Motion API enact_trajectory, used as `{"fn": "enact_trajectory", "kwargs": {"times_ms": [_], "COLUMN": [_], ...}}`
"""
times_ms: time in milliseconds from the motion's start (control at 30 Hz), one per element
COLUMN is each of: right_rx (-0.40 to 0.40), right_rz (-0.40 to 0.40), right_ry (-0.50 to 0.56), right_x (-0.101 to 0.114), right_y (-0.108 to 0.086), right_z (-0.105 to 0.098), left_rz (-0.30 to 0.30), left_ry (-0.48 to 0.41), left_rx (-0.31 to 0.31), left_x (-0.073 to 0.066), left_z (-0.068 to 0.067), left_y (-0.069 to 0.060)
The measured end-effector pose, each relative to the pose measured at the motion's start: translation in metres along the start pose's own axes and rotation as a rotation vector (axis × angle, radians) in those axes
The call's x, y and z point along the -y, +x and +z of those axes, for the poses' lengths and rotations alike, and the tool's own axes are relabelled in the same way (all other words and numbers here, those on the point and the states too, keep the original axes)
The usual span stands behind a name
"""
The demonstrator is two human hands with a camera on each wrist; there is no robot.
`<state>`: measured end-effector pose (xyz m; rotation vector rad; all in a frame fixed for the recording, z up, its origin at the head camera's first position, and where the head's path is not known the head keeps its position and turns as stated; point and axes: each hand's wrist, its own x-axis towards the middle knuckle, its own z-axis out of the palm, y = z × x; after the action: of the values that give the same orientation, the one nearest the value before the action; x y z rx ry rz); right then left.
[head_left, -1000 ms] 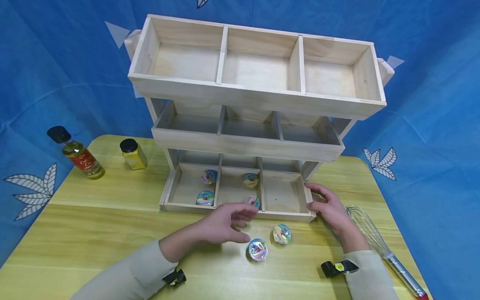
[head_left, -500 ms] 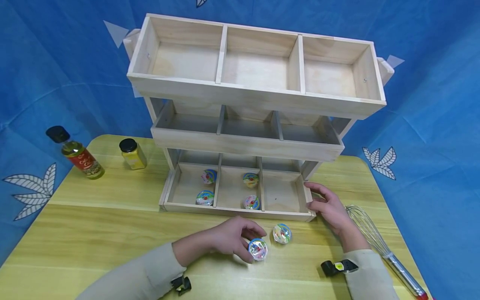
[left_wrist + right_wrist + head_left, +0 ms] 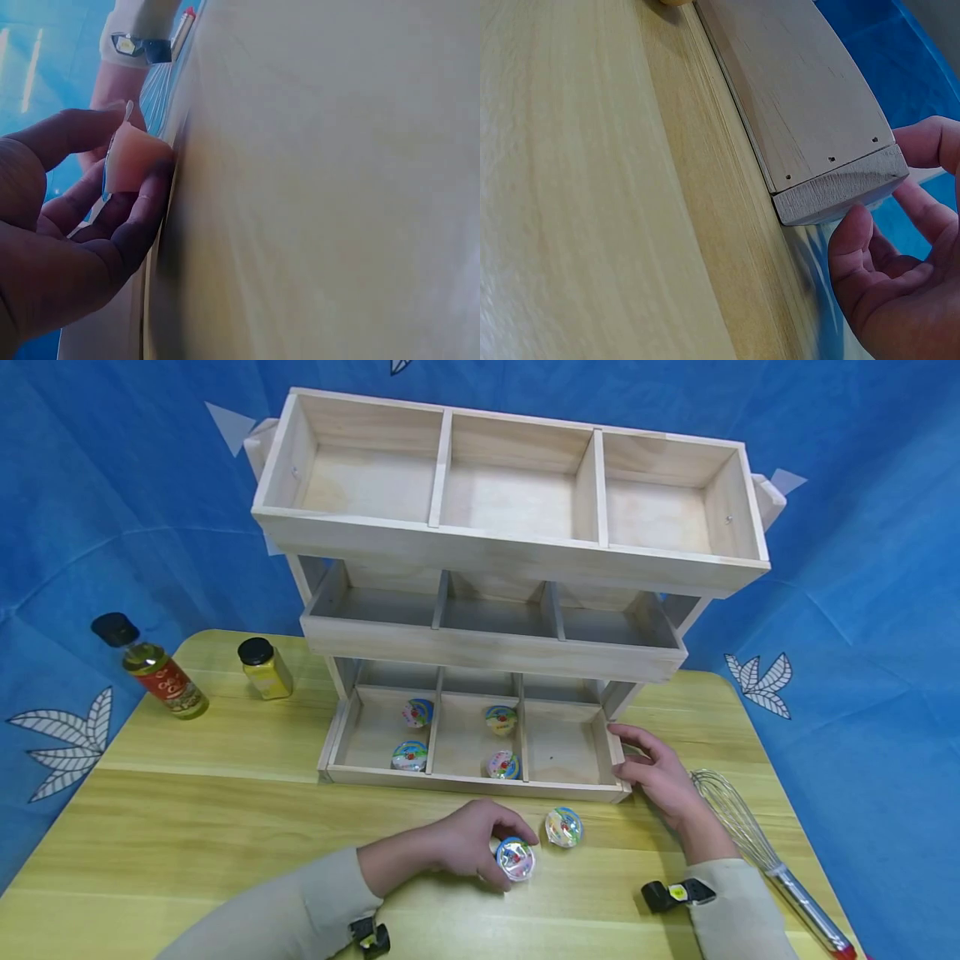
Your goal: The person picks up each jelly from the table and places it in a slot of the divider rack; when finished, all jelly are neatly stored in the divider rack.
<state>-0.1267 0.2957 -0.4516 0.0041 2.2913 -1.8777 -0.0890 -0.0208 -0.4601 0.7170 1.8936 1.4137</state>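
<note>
My left hand [image 3: 472,843] has its thumb and fingers around a small jelly cup [image 3: 516,859] on the table in front of the rack; in the left wrist view the cup [image 3: 135,159] shows pinkish-orange between them. Another jelly cup [image 3: 563,827] lies just to the right. My right hand [image 3: 663,781] grips the right end of the bottom tray [image 3: 480,784], thumb and fingers on its side wall. Two cups, one of them [image 3: 410,756] in front, sit in the tray's left compartment; two more, one [image 3: 503,765] in front, sit in the middle compartment.
The wooden rack's top tray [image 3: 517,543] and middle tray [image 3: 495,647] rise above the bottom one. An oil bottle [image 3: 168,683] and a yellow jar [image 3: 268,677] stand at the left. A whisk [image 3: 757,843] lies beside my right forearm.
My left hand has moved down and right from the tray's front edge to the nearer loose cup, and its fingers have closed around it. My right hand has stayed at the tray's end.
</note>
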Motion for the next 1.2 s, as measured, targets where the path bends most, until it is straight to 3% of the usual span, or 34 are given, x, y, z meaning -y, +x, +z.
{"fn": "enact_trajectory", "kwargs": {"times_ms": [567,700,900,1200], "right_rx": [0.002,0.004,0.0,0.0], "right_rz": [0.005,-0.001,0.01,0.003], "right_ry": [-0.035,-0.03,-0.038,-0.017], "right_x": [-0.002,-0.002,-0.003,-0.001], "right_y": [0.002,0.001,0.002,0.0], "right_z": [-0.001,-0.001,-0.001,-0.001], "left_rz": [-0.035,-0.036,0.01,0.103], "left_ry": [0.027,-0.005,-0.07,-0.241], "left_rx": [-0.039,-0.037,-0.024,-0.12], "left_x": [0.004,0.002,-0.006,-0.028], "left_z": [-0.001,-0.003,-0.008,-0.012], "left_y": [0.0,0.001,0.003,0.016]}}
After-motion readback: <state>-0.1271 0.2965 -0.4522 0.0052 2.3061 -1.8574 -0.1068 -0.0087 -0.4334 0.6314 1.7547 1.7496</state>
